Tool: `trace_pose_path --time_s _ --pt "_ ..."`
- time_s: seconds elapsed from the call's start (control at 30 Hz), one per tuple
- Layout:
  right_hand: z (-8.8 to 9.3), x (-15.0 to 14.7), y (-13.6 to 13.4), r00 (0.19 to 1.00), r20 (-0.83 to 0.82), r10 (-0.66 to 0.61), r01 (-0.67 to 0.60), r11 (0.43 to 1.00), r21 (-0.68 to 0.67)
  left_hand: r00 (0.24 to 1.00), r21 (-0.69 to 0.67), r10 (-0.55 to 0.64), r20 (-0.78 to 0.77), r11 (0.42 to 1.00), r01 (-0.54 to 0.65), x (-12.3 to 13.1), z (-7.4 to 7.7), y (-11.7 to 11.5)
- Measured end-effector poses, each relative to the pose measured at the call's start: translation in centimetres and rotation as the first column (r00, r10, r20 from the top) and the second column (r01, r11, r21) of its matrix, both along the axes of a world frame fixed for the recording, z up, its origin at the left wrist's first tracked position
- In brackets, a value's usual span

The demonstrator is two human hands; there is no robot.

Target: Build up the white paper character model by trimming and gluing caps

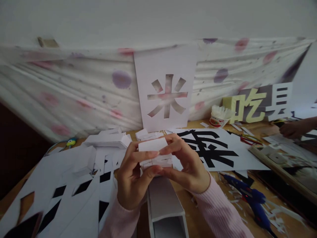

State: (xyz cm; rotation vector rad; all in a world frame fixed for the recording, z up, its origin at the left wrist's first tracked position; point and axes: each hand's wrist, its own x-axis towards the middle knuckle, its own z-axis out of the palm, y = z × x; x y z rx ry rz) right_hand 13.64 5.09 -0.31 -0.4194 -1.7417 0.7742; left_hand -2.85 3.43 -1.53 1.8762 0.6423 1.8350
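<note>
Both my hands grip a small white foam-board piece (154, 145) in the middle of the view, thumbs below and fingers across its near face. My left hand (135, 175) closes on its left side. On its right side is my right hand (185, 162), also closed, with the fingertips of both hands meeting at the centre. The piece looks built of layered strips with uneven edges. Just beneath my hands lies a long, hollow white box (165, 201) whose near end gapes. Fingers hide part of the held piece.
A blue glue gun (250, 198) lies at right among scraps. Behind it rests a sheet with a black character (210, 148). A white board with a cut-out character (165, 96) leans on the wall. Cut sheets (71, 198) cover the left; another person's hand (292, 129) is at far right.
</note>
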Motion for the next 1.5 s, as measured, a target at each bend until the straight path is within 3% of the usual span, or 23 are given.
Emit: trace_pose_path --time_s 0.2,0.5,0.9,1.03,1.1,1.23,1.37,1.5 --pt "-0.1 -0.2 -0.3 1.0 -0.015 -0.015 0.015 1.0 -0.019 1.0 -0.01 -0.005 0.006 1.0 0.005 -0.2 -0.1 -0.1" --pt "0.2 -0.2 -1.3 0.997 -0.022 -0.069 0.07 0.997 0.042 0.999 0.101 -0.047 0.016 0.994 0.045 0.0 0.0 -0.1" --pt "-0.6 0.4 -1.9 0.989 -0.029 -0.145 0.146 0.988 0.052 0.986 0.008 -0.162 0.038 0.987 0.162 0.6 -0.2 -0.8" --pt "-0.7 0.0 -1.6 0.995 -0.057 -0.084 0.085 0.996 0.01 0.99 0.0 -0.124 0.062 0.992 0.125 0.4 -0.3 -0.7" --pt "-0.9 -0.1 -1.6 0.993 -0.099 -0.067 0.064 0.997 -0.033 0.992 -0.032 -0.1 0.071 0.994 0.102 0.5 -0.4 -0.6" --pt "-1.3 0.0 -2.2 0.981 -0.172 -0.094 0.085 0.995 -0.057 0.983 -0.216 -0.169 0.069 0.96 0.18 0.5 -0.4 -0.9" --pt "-1.4 0.1 -3.8 0.949 -0.259 -0.178 0.165 0.984 -0.07 0.979 -0.406 -0.142 -0.148 0.911 0.071 -0.2 0.2 -1.9" --pt "-1.6 2.3 -5.8 0.951 -0.273 -0.142 0.109 0.985 -0.13 0.936 -0.479 -0.186 -0.299 0.877 0.021 -1.5 1.9 -2.6"
